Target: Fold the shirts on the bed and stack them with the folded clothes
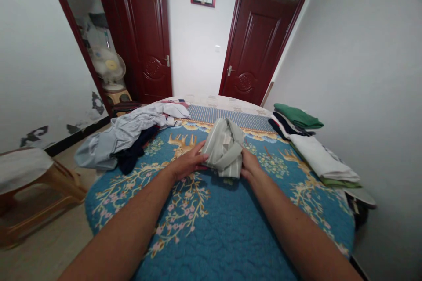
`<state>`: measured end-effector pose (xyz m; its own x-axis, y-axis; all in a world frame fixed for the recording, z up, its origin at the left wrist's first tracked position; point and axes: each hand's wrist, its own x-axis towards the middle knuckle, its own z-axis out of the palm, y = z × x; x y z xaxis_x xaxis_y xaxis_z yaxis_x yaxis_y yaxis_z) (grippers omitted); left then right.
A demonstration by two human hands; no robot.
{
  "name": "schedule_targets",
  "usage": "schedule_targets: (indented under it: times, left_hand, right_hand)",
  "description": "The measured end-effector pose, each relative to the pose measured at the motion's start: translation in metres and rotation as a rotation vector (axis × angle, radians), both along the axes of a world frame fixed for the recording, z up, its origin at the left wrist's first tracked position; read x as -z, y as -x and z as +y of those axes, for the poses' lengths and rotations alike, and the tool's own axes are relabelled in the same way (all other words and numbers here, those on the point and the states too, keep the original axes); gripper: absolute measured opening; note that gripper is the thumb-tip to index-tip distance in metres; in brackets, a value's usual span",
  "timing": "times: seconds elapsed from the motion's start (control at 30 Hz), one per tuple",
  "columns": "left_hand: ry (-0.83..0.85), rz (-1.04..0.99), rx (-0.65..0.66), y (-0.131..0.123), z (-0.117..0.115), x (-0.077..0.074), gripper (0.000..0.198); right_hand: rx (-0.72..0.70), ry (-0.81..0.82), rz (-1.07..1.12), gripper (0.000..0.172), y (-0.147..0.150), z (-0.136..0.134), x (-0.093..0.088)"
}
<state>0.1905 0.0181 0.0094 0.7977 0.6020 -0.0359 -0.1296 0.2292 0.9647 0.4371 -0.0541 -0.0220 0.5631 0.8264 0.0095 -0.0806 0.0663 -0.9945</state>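
Note:
A light grey shirt (227,167) with pale stripes is bunched in a folded bundle over the middle of the table, its collar uppermost. My left hand (193,161) grips the bundle's left side, thumb on the outside and the other fingers partly behind the cloth. On the opposite side my right hand (248,164) is closed on the lower right edge, most of its fingers hidden by the fabric. Beneath lies a blue quilted cover (231,232) with deer and flower patterns.
Loose clothes (132,134) lie heaped at the table's left edge. Along the right edge are folded stacks, with a green garment (298,116) on the far one and a white garment (325,160) on the nearer one. A plastic stool (42,184) stands at left.

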Motion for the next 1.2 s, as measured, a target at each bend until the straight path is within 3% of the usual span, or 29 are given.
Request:
schedule_targets:
  times: [0.07, 0.13, 0.2, 0.27, 0.33, 0.37, 0.43, 0.57, 0.6, 0.67, 0.77, 0.87, 1.03, 1.13, 1.2]
  left_hand:
    - [0.075, -0.029, -0.021, -0.005, -0.002, 0.001, 0.110]
    - [0.106, -0.022, -0.160, -0.009, 0.001, 0.006, 0.115]
    - [0.110, 0.014, -0.343, -0.009, 0.010, 0.010, 0.108]
    - [0.073, 0.095, -0.513, -0.005, 0.022, 0.013, 0.096]
    - [-0.011, 0.198, -0.620, 0.003, 0.033, 0.013, 0.090]
    - [-0.051, 0.241, -0.648, 0.006, 0.038, 0.012, 0.090]
    - [-0.083, 0.275, -0.662, 0.011, 0.042, 0.010, 0.087]
    - [0.025, 0.148, -0.552, 0.008, 0.038, 0.011, 0.066]
    - [0.048, 0.113, -0.506, 0.006, 0.036, 0.012, 0.062]
    - [0.056, 0.090, -0.445, 0.003, 0.034, 0.015, 0.060]
    - [0.006, 0.114, -0.468, 0.000, 0.032, 0.015, 0.065]
    - [0.015, 0.065, -0.514, -0.002, 0.032, 0.010, 0.067]
    - [0.097, -0.020, -0.580, -0.009, 0.035, 0.009, 0.075]
    - [-0.041, 0.105, -0.582, -0.009, 0.040, 0.017, 0.067]
    - [-0.173, 0.243, -0.636, -0.005, 0.043, 0.019, 0.053]
  right_hand:
    - [0.098, 0.016, 0.231, 0.022, 0.014, -0.006, -0.002]
    - [0.076, 0.098, 0.406, 0.016, 0.030, -0.021, -0.007]
    - [-0.104, 0.223, 0.453, 0.014, 0.046, -0.044, -0.014]
    - [-0.381, 0.363, 0.412, 0.015, 0.060, -0.067, -0.021]
    - [-0.594, 0.431, 0.274, 0.018, 0.067, -0.084, -0.028]
    - [-0.633, 0.420, 0.174, 0.019, 0.067, -0.088, -0.032]
    - [-0.527, 0.314, -0.056, 0.021, 0.056, -0.085, -0.040]
    - [0.030, 0.127, -0.510, 0.029, -0.001, -0.051, -0.041]
    - [0.110, 0.148, -0.583, 0.034, -0.016, -0.041, -0.038]
    - [0.137, 0.219, -0.663, 0.038, -0.036, -0.024, -0.029]
    - [-0.013, 0.245, -0.668, 0.034, -0.040, -0.011, -0.017]
    - [-0.189, 0.244, -0.551, 0.032, -0.031, -0.015, -0.016]
    - [-0.412, 0.369, -0.506, 0.026, -0.040, -0.058, -0.035]
    - [-0.627, 0.518, -0.616, 0.029, -0.057, -0.084, -0.042]
    - [-0.662, 0.563, -0.658, 0.034, -0.067, -0.092, -0.042]
